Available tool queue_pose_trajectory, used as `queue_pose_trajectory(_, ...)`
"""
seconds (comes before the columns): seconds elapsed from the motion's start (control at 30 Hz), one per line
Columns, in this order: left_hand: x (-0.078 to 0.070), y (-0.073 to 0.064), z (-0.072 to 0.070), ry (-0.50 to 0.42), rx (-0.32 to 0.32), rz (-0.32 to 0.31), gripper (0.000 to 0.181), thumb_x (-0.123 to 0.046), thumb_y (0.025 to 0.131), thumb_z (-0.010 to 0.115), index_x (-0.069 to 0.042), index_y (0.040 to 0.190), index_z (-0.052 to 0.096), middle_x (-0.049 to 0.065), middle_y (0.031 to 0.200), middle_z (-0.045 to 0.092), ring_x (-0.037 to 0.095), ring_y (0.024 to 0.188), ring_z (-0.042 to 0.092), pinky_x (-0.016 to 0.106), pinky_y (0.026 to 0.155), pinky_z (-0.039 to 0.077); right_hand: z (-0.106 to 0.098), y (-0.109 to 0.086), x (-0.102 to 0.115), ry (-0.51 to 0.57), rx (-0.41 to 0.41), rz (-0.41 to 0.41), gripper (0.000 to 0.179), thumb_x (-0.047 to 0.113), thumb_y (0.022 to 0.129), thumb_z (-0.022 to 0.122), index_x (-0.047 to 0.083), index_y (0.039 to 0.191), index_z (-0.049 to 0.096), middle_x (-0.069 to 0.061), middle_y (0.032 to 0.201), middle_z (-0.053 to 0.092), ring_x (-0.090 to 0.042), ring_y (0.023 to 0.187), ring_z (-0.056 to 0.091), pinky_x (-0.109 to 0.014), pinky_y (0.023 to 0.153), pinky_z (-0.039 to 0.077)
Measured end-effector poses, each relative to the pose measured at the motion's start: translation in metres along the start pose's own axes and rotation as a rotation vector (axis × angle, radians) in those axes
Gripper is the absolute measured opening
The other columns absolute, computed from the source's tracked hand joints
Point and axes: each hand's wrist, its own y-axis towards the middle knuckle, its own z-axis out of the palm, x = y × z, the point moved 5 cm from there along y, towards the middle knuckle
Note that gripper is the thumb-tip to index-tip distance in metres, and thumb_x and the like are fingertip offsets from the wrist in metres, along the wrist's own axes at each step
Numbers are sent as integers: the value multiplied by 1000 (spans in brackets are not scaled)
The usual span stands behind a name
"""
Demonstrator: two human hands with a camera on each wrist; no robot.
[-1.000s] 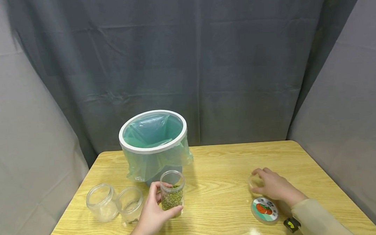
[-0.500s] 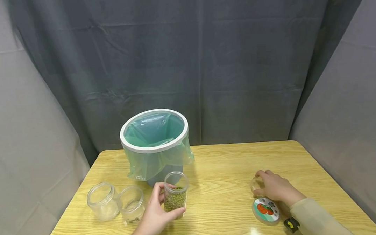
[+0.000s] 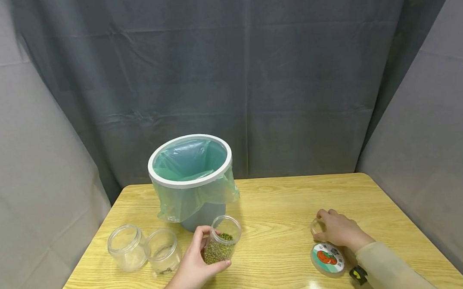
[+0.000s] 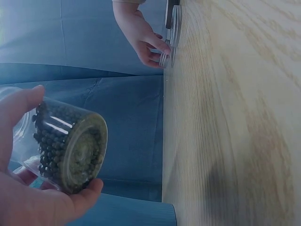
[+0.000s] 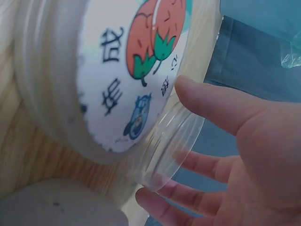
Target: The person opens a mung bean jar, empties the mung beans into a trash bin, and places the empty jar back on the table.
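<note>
My left hand [image 3: 194,267] grips a clear jar [image 3: 226,231] partly filled with green mung beans [image 3: 218,250]. The jar is above the table with its mouth leaning to the right; in the left wrist view its bottom [image 4: 83,153] shows, apart from the tabletop. Over on the right, my right hand [image 3: 341,231] holds a clear round lid [image 5: 171,141] by its rim, thumb on one side and fingers on the other. Right beside that lid lies a round lid [image 3: 327,258] with a printed red fruit picture.
Two clear open jars [image 3: 126,248] [image 3: 164,251] stand side by side at the left. Behind them is a bin [image 3: 203,214] with a white rim and green liner bag. A dark curtain [image 3: 291,94] hangs past the wooden table's [image 3: 274,229] far edge.
My left hand has moved slightly right, and the jar of beans has gone from nearly upright to leaning right. My right hand stays at the clear lid with little movement.
</note>
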Motion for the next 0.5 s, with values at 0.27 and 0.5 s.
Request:
queue_pose_trajectory(0.27, 3, 1, 0, -13, 22, -5, 71, -20, 86, 85, -15, 138, 38, 13, 144, 56, 35, 131, 58, 41, 102, 54, 2, 2, -2, 4, 20, 2, 69, 44, 85, 83, 1, 132, 55, -24, 118, 59, -44, 99, 64, -65, 76, 52)
queue_pose_trajectory(0.5, 4, 1, 0, 12, 12, -17, 70, -24, 86, 85, -16, 138, 40, 6, 142, 59, 31, 137, 54, 59, 114, 40, 4, 5, -5, 32, 52, 28, 70, 46, 83, 84, 3, 131, 57, -22, 119, 58, -41, 100, 64, -65, 78, 51)
